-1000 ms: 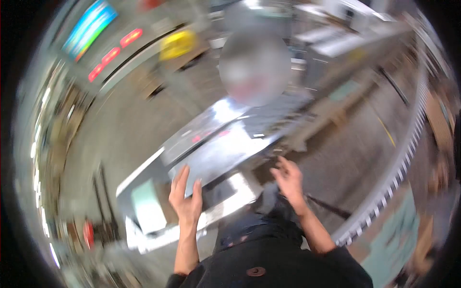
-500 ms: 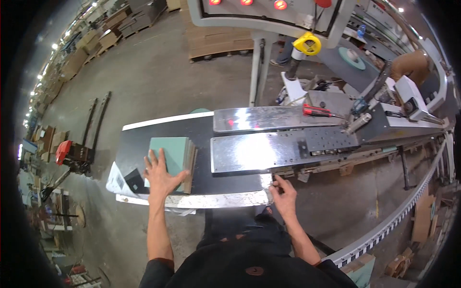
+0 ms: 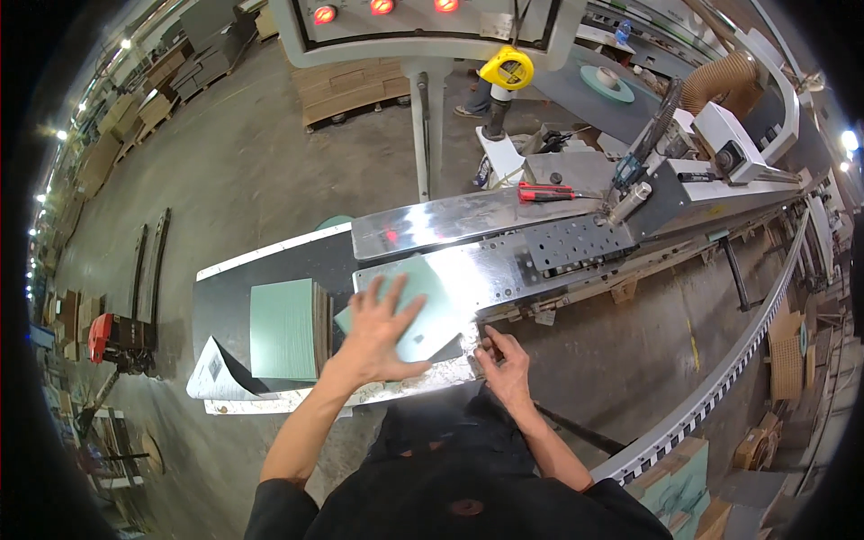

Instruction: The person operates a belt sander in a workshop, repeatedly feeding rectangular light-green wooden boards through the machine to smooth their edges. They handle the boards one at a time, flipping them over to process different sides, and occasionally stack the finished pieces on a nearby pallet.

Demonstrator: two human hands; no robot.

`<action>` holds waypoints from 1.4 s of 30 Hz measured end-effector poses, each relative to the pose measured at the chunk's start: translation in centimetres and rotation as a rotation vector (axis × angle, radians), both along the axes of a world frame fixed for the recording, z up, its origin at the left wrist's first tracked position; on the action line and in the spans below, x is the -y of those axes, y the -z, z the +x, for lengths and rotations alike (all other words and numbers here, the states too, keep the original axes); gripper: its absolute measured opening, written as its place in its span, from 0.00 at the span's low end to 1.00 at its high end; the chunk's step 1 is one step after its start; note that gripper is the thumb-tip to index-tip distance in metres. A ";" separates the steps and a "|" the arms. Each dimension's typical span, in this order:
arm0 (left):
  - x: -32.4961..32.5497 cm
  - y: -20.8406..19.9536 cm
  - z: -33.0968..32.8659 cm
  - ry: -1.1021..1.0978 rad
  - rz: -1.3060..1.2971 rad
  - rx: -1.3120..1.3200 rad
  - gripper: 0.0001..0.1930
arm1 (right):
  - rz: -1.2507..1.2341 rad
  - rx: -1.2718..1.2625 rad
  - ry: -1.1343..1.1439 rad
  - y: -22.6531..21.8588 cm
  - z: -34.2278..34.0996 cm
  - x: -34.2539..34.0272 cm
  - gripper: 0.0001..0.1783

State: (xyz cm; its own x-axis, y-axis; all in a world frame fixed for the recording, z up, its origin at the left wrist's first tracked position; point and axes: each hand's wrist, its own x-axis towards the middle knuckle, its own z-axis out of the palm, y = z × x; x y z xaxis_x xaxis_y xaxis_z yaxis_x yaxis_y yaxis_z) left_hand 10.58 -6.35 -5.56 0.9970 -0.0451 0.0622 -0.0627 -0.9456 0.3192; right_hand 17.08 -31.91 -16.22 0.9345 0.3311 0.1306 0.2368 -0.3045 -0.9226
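Note:
My left hand [image 3: 376, 340] lies with spread fingers on a loose pale green panel [image 3: 430, 310]. That panel is tilted at an angle and spans the black table top and the near shiny metal plate [image 3: 481, 274]. To its left stands a stack of green panels [image 3: 283, 328], its layered edges showing on the right side. My right hand [image 3: 507, 367] is at the table's near right corner, its fingers curled in against the worn white edge strip [image 3: 360, 396]. Whether it pinches anything there is hidden.
A sheet of printed paper [image 3: 220, 373] curls at the table's left end. A red-handled cutter [image 3: 544, 193] rests on the far metal plate. The machine head [image 3: 720, 180] is at the right, with a yellow tape measure [image 3: 508, 67] beneath a control panel [image 3: 414, 31].
My left hand has moved right from the stack, and a panel now lies under it, partly on the metal plate. My right hand stays at the table corner. The view has shifted slightly.

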 end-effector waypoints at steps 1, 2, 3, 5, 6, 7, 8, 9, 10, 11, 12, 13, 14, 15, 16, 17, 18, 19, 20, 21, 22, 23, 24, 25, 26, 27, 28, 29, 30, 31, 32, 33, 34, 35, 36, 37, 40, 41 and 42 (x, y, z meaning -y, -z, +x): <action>0.5 1.0 1.2 0.066 -0.012 -0.014 0.52 | 0.010 0.012 0.012 -0.2 -0.2 -0.3 0.26; 0.8 1.7 2.4 0.099 -0.006 -0.021 0.52 | 0.023 0.021 0.015 -0.1 -0.3 -0.4 0.26; 1.1 2.3 3.4 0.131 0.000 -0.029 0.52 | 0.024 0.034 0.035 0.1 -0.5 -0.6 0.27; 1.0 3.3 4.9 0.175 0.007 -0.030 0.52 | 0.025 0.057 0.086 0.0 -0.9 -1.2 0.29; 0.6 3.6 5.4 0.182 0.008 -0.021 0.52 | 0.029 0.080 0.114 0.0 -1.1 -1.6 0.29; 0.4 4.0 6.1 0.203 0.005 -0.008 0.52 | 0.051 0.042 0.156 -0.1 -1.3 -2.0 0.29; 0.3 3.9 6.8 0.221 -0.019 -0.004 0.51 | 0.024 0.048 0.190 -0.4 -1.4 -2.3 0.31; 0.2 4.0 6.8 0.234 -0.029 0.017 0.50 | -0.003 0.054 0.227 -0.6 -1.6 -2.7 0.33; -0.2 4.8 6.7 0.226 -0.033 0.080 0.47 | -0.059 0.106 0.225 -0.4 -1.7 -2.9 0.36; -0.5 6.0 6.6 0.232 -0.049 0.148 0.45 | -0.037 0.124 0.209 0.3 -1.9 -2.9 0.39; -0.5 6.1 6.5 0.202 -0.079 0.159 0.43 | -0.017 0.194 0.232 0.6 -2.1 -3.4 0.40; -0.5 5.8 6.1 0.167 -0.110 0.167 0.41 | 0.000 0.239 0.237 0.7 -2.3 -3.9 0.40; -0.7 6.1 5.3 0.129 -0.101 0.199 0.41 | -0.013 0.229 0.193 0.7 -2.6 -4.6 0.41; -0.8 6.7 4.6 0.085 -0.093 0.229 0.40 | 0.005 0.210 0.171 1.3 -2.8 -5.4 0.46; -0.5 6.8 4.2 0.050 -0.094 0.254 0.40 | -0.006 0.191 0.178 1.6 -2.9 -5.9 0.48; -0.4 6.8 4.0 0.016 -0.088 0.280 0.41 | -0.007 0.172 0.186 1.7 -3.1 -6.4 0.50; -0.3 7.1 3.8 -0.021 -0.094 0.285 0.41 | -0.006 0.170 0.206 1.9 -3.3 -6.6 0.52; -0.3 7.1 3.5 -0.052 -0.110 0.253 0.45 | -0.006 0.168 0.220 2.1 -3.3 -6.6 0.53; -0.5 6.9 2.8 -0.090 -0.099 0.245 0.45 | -0.028 0.172 0.203 1.6 -3.3 -6.8 0.55; -0.7 6.9 2.2 -0.130 -0.088 0.236 0.45 | -0.046 0.188 0.232 1.7 -3.4 -7.1 0.57; -0.8 7.5 1.7 -0.132 -0.104 0.239 0.44 | -0.065 0.203 0.269 2.0 -3.5 -7.5 0.58; -1.4 8.2 0.8 -0.149 -0.114 0.237 0.44 | -0.077 0.214 0.289 1.8 -3.6 -8.1 0.60; -1.9 8.9 0.1 -0.166 -0.125 0.236 0.44 | -0.103 0.198 0.263 1.7 -3.6 -8.3 0.63; -2.1 9.4 -0.4 -0.159 -0.162 0.233 0.40 | -0.108 0.204 0.280 1.6 -3.6 -8.6 0.64; -2.2 9.8 -0.8 -0.159 -0.176 0.230 0.39 | -0.114 0.209 0.294 1.5 -3.8 -9.1 0.65; -2.3 10.1 -1.1 -0.159 -0.190 0.226 0.38 | -0.120 0.215 0.308 1.5 -3.9 -9.5 0.66; -2.3 10.5 -1.3 -0.153 -0.199 0.259 0.36 | -0.135 0.215 0.303 1.5 -3.9 -9.8 0.69; -2.2 10.5 -1.5 -0.155 -0.215 0.284 0.35 | -0.140 0.149 0.282 1.5 -3.9 -10.1 0.68; -2.4 11.1 -1.5 -0.148 -0.196 0.323 0.36 | -0.145 0.084 0.260 1.6 -4.0 -10.2 0.67; -2.4 11.1 -1.7 -0.148 -0.177 0.359 0.37 | -0.153 0.016 0.232 1.5 -4.2 -10.3 0.66; -2.4 11.2 -1.7 -0.150 -0.178 0.346 0.37 | -0.160 0.029 0.241 1.6 -4.3 -10.4 0.67; -2.3 11.2 -1.6 -0.153 -0.180 0.334 0.37 | -0.142 0.032 0.255 1.6 -4.2 -10.5 0.67; -2.1 11.2 -1.5 -0.149 -0.187 0.341 0.36 | -0.155 0.039 0.262 1.7 -4.2 -10.4 0.67; -2.0 11.1 -1.5 -0.151 -0.204 0.335 0.36 | -0.168 0.047 0.271 1.9 -4.1 -10.4 0.67; -2.0 10.9 -1.6 -0.157 -0.206 0.330 0.36 | -0.201 0.045 0.273 2.1 -4.2 -10.5 0.67; -1.8 10.6 -1.4 -0.148 -0.208 0.328 0.36 | -0.188 0.036 0.265 2.1 -4.1 -10.4 0.67; -2.2 11.5 -1.6 -0.136 -0.195 0.360 0.36 | -0.146 -0.021 0.244 1.5 -4.2 -10.4 0.67; -2.2 11.6 -1.6 -0.145 -0.203 0.348 0.37 | -0.184 0.028 0.256 2.2 -4.1 -10.5 0.67; -2.2 11.8 -1.5 -0.143 -0.204 0.343 0.38 | -0.187 0.051 0.264 2.3 -4.0 -10.4 0.68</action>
State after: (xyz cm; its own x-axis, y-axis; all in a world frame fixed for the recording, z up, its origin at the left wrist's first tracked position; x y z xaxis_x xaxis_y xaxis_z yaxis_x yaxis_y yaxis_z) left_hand 9.10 -4.15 -17.39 0.9124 0.1399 0.3846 -0.0704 -0.8722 0.4841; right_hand 13.06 -21.48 -18.57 0.9851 0.1006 0.1396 0.1717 -0.5243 -0.8340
